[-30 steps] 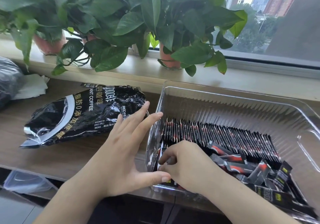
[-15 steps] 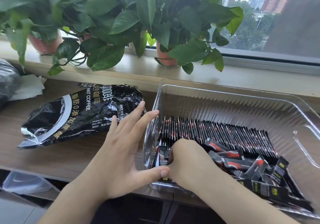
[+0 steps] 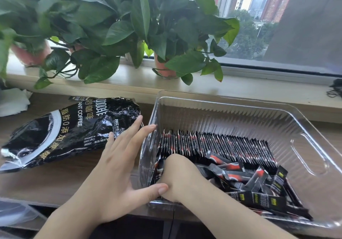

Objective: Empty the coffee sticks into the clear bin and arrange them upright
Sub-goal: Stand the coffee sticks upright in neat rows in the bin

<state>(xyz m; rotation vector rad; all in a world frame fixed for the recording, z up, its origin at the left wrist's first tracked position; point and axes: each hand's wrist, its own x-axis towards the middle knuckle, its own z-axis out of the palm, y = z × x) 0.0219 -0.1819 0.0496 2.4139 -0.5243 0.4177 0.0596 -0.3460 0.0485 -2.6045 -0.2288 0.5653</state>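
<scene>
The clear plastic bin [image 3: 231,113] stands on the wooden shelf at the right. Inside it a long row of black and red coffee sticks [image 3: 212,143] stands upright, and several loose sticks [image 3: 246,179] lie jumbled along the near side. My right hand [image 3: 177,174] is in the bin's near left corner, fingers curled down on sticks [image 3: 160,166] there; its fingertips are hidden. My left hand [image 3: 114,166] rests flat against the bin's left wall from outside, fingers straight, thumb at the near rim. The black coffee bag [image 3: 70,129] lies flat at the left.
Potted green plants [image 3: 114,26] line the windowsill behind the shelf, their leaves hanging over its back edge. A white tissue [image 3: 13,101] lies at the far left. A clear plastic piece [image 3: 14,212] sits below the shelf at the lower left.
My right hand has pushed deeper into the bin's near left corner and its fingers are now out of sight among the sticks. My left hand stays on the bin's wall.
</scene>
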